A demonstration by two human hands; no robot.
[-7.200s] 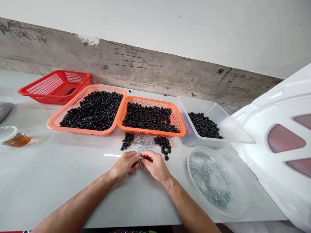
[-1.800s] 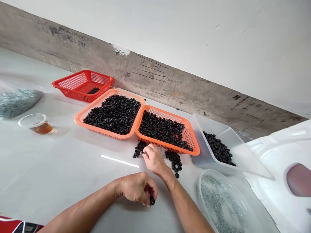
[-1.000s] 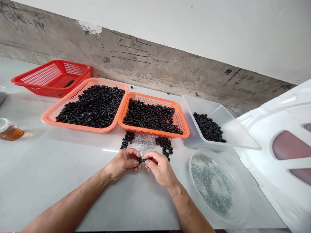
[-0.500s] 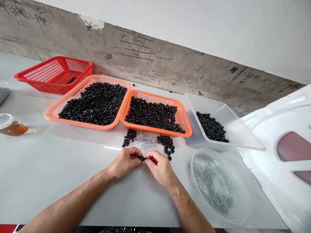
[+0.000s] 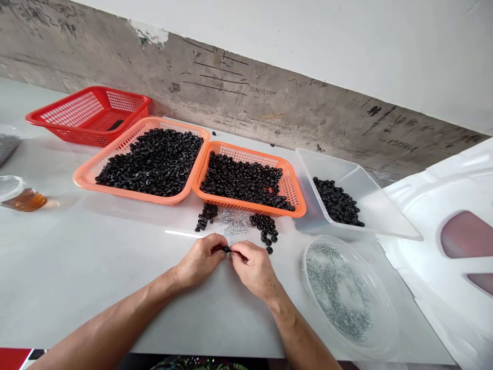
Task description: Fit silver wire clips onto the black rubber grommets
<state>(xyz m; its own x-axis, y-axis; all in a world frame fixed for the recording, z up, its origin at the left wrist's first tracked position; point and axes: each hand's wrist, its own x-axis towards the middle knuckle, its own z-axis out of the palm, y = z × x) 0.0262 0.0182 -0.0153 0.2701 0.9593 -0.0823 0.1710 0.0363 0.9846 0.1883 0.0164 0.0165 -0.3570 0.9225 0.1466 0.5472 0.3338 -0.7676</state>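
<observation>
Left to right, we record a short pile of black rings (image 5: 207, 217), then our left hand (image 5: 201, 260), its fingertips pinching one small black ring (image 5: 225, 249). The ring's long axis appears to run left-right, though the fingers hide much of it. Our right hand (image 5: 252, 265) lies nearer its right end, fingers closed; anything held there is hidden. Ahead lie silver-coloured bits (image 5: 232, 222), then a second pile of black rings (image 5: 264, 228); further right, a clear plastic dish (image 5: 304, 277).

A small black ring (image 5: 225, 249), partly hidden, is pinched between the left hand (image 5: 200, 259) and right hand (image 5: 254, 267).
</observation>
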